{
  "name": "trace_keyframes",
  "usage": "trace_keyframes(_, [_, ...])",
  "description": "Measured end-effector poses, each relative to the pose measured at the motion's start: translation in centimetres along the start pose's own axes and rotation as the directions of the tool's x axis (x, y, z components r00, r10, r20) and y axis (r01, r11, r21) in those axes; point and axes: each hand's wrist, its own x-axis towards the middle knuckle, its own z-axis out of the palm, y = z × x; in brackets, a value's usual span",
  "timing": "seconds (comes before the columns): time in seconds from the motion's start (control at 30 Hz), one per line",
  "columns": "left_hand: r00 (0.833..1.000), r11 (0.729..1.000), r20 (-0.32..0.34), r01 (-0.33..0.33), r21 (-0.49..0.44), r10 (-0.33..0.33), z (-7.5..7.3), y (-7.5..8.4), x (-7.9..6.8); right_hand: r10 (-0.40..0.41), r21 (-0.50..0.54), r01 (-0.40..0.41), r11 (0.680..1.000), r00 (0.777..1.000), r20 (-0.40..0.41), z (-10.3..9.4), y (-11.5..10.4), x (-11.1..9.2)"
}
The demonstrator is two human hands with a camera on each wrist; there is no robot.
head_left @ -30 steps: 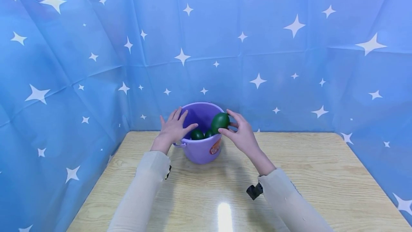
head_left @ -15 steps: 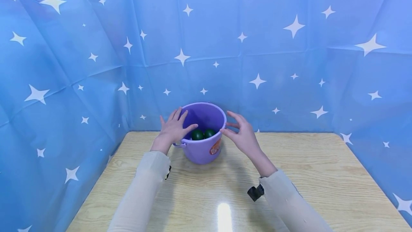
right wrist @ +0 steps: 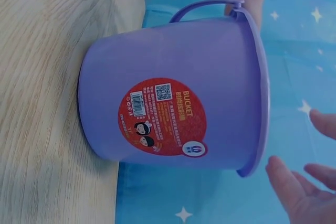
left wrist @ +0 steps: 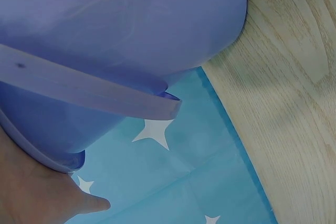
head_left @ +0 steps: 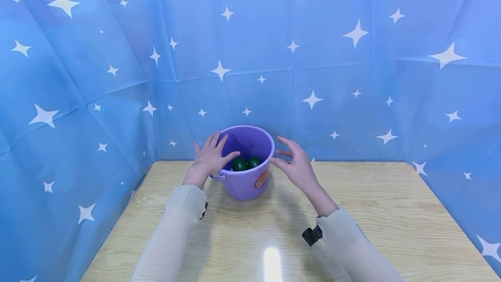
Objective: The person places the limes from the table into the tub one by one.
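Note:
A purple bucket (head_left: 245,184) stands upright at the back of the table, with a red label (right wrist: 162,117) on its side in the right wrist view. Inside, two smooth dark green avocado-like things (head_left: 239,164) show near the bottom; whether more lie under them is hidden. My left hand (head_left: 209,158) rests on the bucket's left rim, fingers spread and thumb reaching over the opening. Just off the right rim is my right hand (head_left: 296,165), its fingers and thumb apart with nothing between them.
A light wood-grain table (head_left: 352,212) lies under the bucket. Blue cloth with white stars (head_left: 266,38) hangs behind and at both sides. The bucket's handle (left wrist: 89,85) hangs down on its left side.
The right hand has let go of a dark green avocado-like thing, which has dropped into the bucket. That hand has drawn back slightly from the rim. The left hand has stayed in place.

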Motion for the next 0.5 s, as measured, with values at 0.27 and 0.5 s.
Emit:
trace_keyframes(0.27, [1.0,1.0,0.001,0.0,0.001,0.0,-0.12,0.15,-0.14,0.004,0.0,-0.004,1.0,1.0,-0.003,-0.14,0.12,-0.07])
trace_keyframes(0.5, [1.0,1.0,0.001,-0.001,-0.004,0.001,-0.19,0.11,-0.15,-0.007,-0.019,0.007,1.0,1.0,-0.001,-0.32,0.46,-0.05])
